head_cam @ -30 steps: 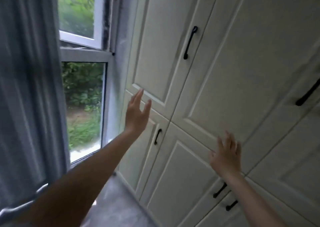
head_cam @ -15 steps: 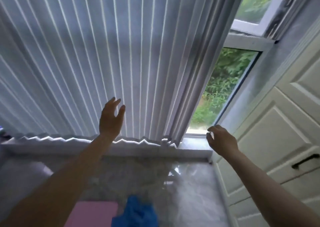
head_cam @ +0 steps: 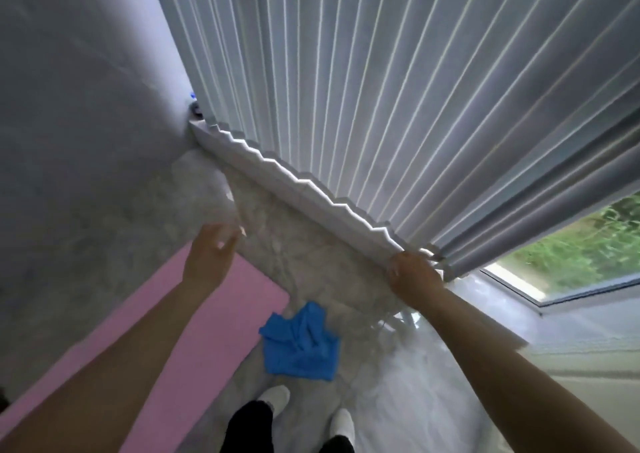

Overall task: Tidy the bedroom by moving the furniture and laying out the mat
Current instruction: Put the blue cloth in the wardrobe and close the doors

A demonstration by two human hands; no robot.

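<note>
A pink mat [head_cam: 194, 328] lies flat on the grey marbled floor [head_cam: 332, 265] at the lower left, running under my left arm. My left hand [head_cam: 211, 258] hovers above the mat's far end, fingers loosely spread and holding nothing. My right hand [head_cam: 414, 277] is at the stone sill [head_cam: 311, 193], right by the bottom hem of the grey pleated curtain [head_cam: 398, 99]. Its fingers are loosely curled and blurred, and no grip on the curtain shows.
A crumpled blue cloth [head_cam: 299, 343] lies on the floor just ahead of my feet in white socks [head_cam: 277, 395]. A grey wall [head_cam: 79, 106] closes the left side. The uncovered window [head_cam: 571, 255] shows greenery at right.
My view swung left from the white wardrobe doors past the window, then tipped down to the floor. Both hands dropped lower; the right one now reaches the curtain's hem.
</note>
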